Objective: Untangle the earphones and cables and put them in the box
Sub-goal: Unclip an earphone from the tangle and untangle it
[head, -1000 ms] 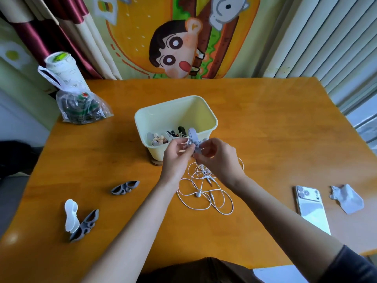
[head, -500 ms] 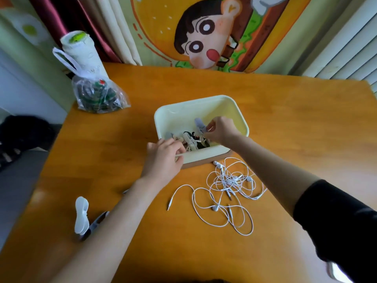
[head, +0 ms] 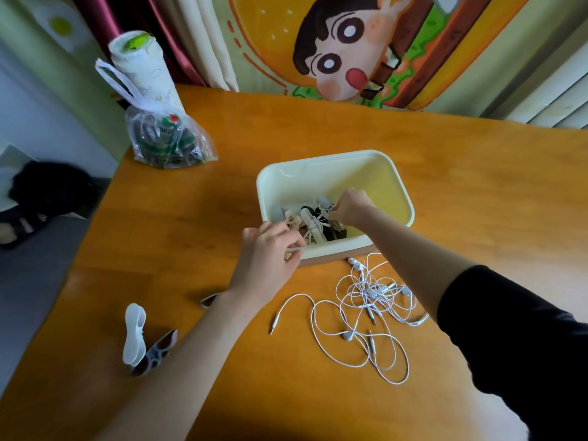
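Observation:
A pale yellow box [head: 321,162] stands mid-table and holds several wound cable bundles [head: 313,226]. My right hand [head: 351,209] reaches inside it and pinches a white earphone bundle on a grey winder [head: 324,204] low in the box. My left hand [head: 270,253] grips the box's near wall at the front left corner, fingers curled over the rim. A tangled heap of white earphones [head: 372,308] lies loose on the table just in front of the box, under my right forearm, with one plug end [head: 273,327] trailing left.
A white winder [head: 133,332] and a grey one [head: 159,351] lie at the near left; another grey piece [head: 210,300] peeks from behind my left forearm. A plastic bag [head: 165,138] and a white cylinder [head: 140,65] stand far left by the table edge.
My right hand carried the wound earphone bundle from above the table's loose tangle down into the box. My left hand let go of it and took the box's near rim.

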`<state>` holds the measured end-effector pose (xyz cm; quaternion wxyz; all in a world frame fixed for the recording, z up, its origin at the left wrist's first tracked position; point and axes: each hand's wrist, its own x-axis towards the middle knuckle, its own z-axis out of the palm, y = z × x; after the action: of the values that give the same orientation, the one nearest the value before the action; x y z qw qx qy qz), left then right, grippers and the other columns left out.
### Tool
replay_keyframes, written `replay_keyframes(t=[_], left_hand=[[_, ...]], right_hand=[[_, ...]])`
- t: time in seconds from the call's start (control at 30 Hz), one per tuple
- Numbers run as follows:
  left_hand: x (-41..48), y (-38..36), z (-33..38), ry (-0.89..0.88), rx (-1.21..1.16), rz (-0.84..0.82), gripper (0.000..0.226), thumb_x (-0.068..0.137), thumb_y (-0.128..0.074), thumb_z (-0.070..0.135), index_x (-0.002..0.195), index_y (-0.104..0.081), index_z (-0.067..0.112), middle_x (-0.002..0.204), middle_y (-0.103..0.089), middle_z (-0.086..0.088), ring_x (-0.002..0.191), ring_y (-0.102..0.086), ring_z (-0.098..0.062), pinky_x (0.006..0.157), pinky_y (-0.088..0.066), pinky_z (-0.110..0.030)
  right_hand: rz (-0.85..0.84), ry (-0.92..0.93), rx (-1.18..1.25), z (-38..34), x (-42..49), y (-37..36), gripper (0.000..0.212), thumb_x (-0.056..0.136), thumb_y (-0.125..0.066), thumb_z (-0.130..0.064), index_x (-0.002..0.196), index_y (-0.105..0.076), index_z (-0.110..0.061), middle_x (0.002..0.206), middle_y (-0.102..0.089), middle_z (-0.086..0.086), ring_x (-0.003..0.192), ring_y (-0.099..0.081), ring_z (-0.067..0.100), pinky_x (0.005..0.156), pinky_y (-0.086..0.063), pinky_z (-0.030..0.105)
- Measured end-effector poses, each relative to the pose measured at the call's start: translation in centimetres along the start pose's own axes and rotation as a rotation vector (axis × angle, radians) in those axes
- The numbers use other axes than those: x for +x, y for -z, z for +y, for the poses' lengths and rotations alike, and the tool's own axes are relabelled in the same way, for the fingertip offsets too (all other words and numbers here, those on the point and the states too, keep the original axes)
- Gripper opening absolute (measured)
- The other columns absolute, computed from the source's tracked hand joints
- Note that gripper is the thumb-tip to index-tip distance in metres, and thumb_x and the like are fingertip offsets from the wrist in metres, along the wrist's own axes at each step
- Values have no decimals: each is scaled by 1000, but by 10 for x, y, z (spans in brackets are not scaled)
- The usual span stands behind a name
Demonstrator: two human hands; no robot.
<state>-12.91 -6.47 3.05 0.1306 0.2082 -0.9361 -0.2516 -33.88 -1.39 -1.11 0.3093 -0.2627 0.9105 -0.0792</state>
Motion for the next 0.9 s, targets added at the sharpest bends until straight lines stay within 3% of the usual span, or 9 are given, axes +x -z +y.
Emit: replay_keyframes(t=[0.1, 0.17, 0.23, 0.3, 0.43, 0.57, 0.63, 0.73, 0.9], left_hand=[[0, 2, 2, 12, 1, -10, 8, 82, -72, 16, 89, -72, 18, 90, -66, 3, 90, -57, -19, 80, -35, -35], [0, 3, 4, 19, 12, -30, 10, 84, -70, 16, 94, -71, 18, 95, -65, 2, 94, -56, -19, 82, -32, -34], [-2, 4, 6, 3, 50, -27, 17, 84, -69, 12, 99, -70, 17, 99, -64, 0, 98, -56, -22, 84, -34, -36], [-7, 4, 10, -58, 105, 49, 27, 79, -72, 3, 103, -68, 13, 98, -63, -6, 95, -58, -26, 80, -42, -40], [-27, -4, 17, -162, 26, 134, 22, 80, -66, -5, 99, -67, 7, 94, -62, -7, 86, -59, -23, 70, -50, -32], [-54, -33, 12, -68, -39, -152, 17, 90, -57, 3, 103, -64, 12, 103, -56, -2, 83, -56, -17, 65, -48, -25], [-64, -50, 9, -16, 6, -341, 26, 95, -51, 10, 119, -57, 18, 118, -49, 3, 100, -53, -14, 75, -43, -22], [-74, -69, 8, -28, 121, -607, 44, 95, -54, 20, 137, -44, 23, 143, -35, 4, 132, -34, -20, 105, -33, -32], [-87, -87, 15, -73, 286, -651, 24, 90, -60, 36, 110, -59, 22, 136, -36, -1, 127, -32, -24, 106, -28, -37]], right_hand=[[-40, 20, -10, -4, -7, 5, 32, 95, -47, -12, 63, -45, -8, 63, -45, 3, 51, -40, 12, 42, -32, 18], [21, 82, -34, -7, -20, 11, 33, 97, -46, -20, 66, -48, -7, 66, -49, 4, 57, -48, 18, 46, -38, 23], [190, 192, 20, -12, -37, 17, 18, 96, -46, -15, 94, -58, -2, 91, -61, 9, 82, -59, 24, 67, -52, 32], [386, 342, 172, -16, -63, 20, 24, 95, -46, -11, 117, -53, -4, 110, -58, 9, 93, -57, 20, 80, -50, 31], [634, 636, 273, -1, -116, 4, 15, 93, -51, -13, 106, -54, -6, 94, -58, 1, 71, -49, 8, 59, -42, 24], [454, 631, 109, 47, -139, -35, 7, 91, -56, -15, 96, -58, -11, 88, -57, -3, 65, -56, 16, 55, -42, 27], [204, 551, -39, 70, -141, -53, 17, 91, -57, -20, 108, -59, -16, 108, -57, 0, 85, -61, 18, 71, -51, 32], [-118, 463, -213, 98, -145, -76, 47, 89, -62, -33, 132, -48, -23, 139, -40, -3, 124, -44, 18, 101, -40, 30], [-109, 446, -340, 106, -155, -95, 47, 84, -67, -32, 126, -51, -22, 142, -33, 0, 128, -37, 19, 102, -42, 33]])
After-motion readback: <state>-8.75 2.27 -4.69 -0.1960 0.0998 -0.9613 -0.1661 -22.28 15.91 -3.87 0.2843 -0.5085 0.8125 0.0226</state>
